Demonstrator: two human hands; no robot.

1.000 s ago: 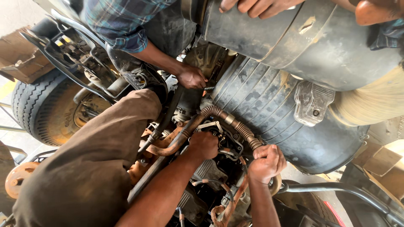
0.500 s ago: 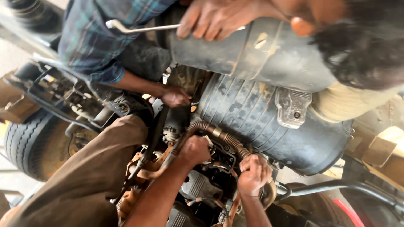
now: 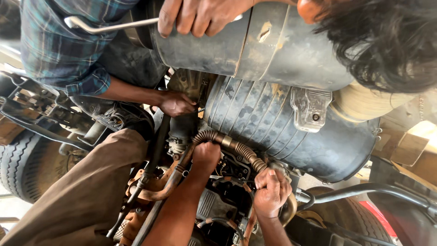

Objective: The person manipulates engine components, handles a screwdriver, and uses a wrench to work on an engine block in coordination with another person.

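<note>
Both hands have crept toward twelve o'clock; left hand point(image 3: 205, 157) and right hand point(image 3: 269, 193) seemingly grip the corrugated hose point(image 3: 236, 148); seating it needs steady pushing.

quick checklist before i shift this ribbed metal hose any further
1. Left hand gripping the corrugated hose near its bend: ok.
2. Right hand on the hose's lower end by the fitting: ok.
3. Fitting loosened: cannot tell, the fingers hide it.
4. Co-worker's hand away from the hose: not ok, it works just above the bend.
5. Second person's hand with the metal bar on the black cylinder housing: resting overhead, steadiness cannot tell.
</note>
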